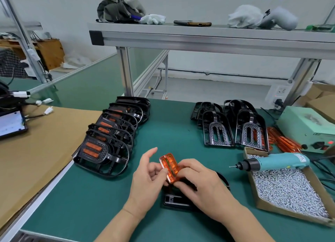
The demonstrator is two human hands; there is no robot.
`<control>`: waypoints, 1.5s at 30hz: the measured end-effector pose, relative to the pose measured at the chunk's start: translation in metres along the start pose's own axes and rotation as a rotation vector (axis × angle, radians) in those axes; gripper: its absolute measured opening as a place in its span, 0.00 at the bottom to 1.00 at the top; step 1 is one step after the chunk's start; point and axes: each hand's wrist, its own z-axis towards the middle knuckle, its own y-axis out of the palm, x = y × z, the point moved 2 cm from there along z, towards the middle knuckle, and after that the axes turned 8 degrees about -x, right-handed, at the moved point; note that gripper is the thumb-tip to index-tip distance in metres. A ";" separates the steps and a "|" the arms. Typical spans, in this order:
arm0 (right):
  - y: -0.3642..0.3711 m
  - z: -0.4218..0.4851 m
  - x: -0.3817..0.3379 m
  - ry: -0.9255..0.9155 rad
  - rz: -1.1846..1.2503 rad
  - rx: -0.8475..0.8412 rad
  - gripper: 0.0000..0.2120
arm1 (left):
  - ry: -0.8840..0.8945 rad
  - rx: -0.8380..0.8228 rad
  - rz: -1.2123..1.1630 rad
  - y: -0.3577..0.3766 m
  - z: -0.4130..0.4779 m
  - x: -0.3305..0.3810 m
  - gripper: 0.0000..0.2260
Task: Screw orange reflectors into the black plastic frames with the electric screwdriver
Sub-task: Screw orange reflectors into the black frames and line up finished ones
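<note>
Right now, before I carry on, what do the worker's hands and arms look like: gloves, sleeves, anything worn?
The left hand and right hand are bare: no gloves, and no rings show. The left forearm and right forearm are bare too, with no sleeve, watch or strap in view down to the picture's lower edge.

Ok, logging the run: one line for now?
left hand, right hand: hold orange reflector | black frame: beneath | screwdriver: on screw box
</note>
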 end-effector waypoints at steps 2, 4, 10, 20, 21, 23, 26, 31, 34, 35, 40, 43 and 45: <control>-0.004 0.002 -0.003 0.016 0.029 0.024 0.07 | 0.001 0.028 0.011 -0.001 0.000 0.000 0.20; -0.008 0.008 -0.005 0.053 0.047 0.086 0.06 | 0.023 0.020 0.053 -0.002 0.001 0.000 0.18; -0.014 0.032 -0.007 0.269 0.040 0.069 0.09 | 0.110 0.006 0.208 -0.003 0.000 0.001 0.15; -0.014 0.048 -0.003 0.553 0.263 -0.163 0.02 | 0.060 -0.043 0.107 -0.001 -0.001 0.005 0.07; -0.019 0.046 -0.001 0.582 0.279 -0.110 0.02 | 0.081 -0.042 0.128 -0.001 -0.001 0.005 0.06; -0.029 0.038 0.004 0.641 0.308 0.014 0.03 | 0.118 -0.049 0.155 -0.001 -0.001 0.006 0.06; -0.041 0.022 0.010 0.703 0.330 0.146 0.06 | 0.144 -0.022 0.215 -0.002 0.000 0.004 0.09; -0.028 0.003 0.008 0.770 0.307 0.066 0.08 | 0.142 -0.014 0.263 -0.003 0.001 0.002 0.14; -0.019 -0.002 0.009 0.794 0.274 -0.004 0.09 | 0.122 -0.012 0.265 -0.004 0.001 0.001 0.16; -0.017 -0.002 0.009 0.796 0.257 -0.014 0.09 | 0.115 -0.010 0.268 -0.004 0.001 0.001 0.17; -0.011 0.004 0.007 0.781 0.083 -0.055 0.07 | 0.064 -0.037 0.254 -0.004 0.003 -0.001 0.18; -0.009 0.006 0.003 0.751 -0.038 -0.093 0.06 | 0.049 -0.078 0.272 -0.002 0.002 0.000 0.18; -0.009 0.005 0.000 0.728 -0.112 -0.109 0.07 | 0.037 -0.121 0.292 0.000 0.002 0.001 0.17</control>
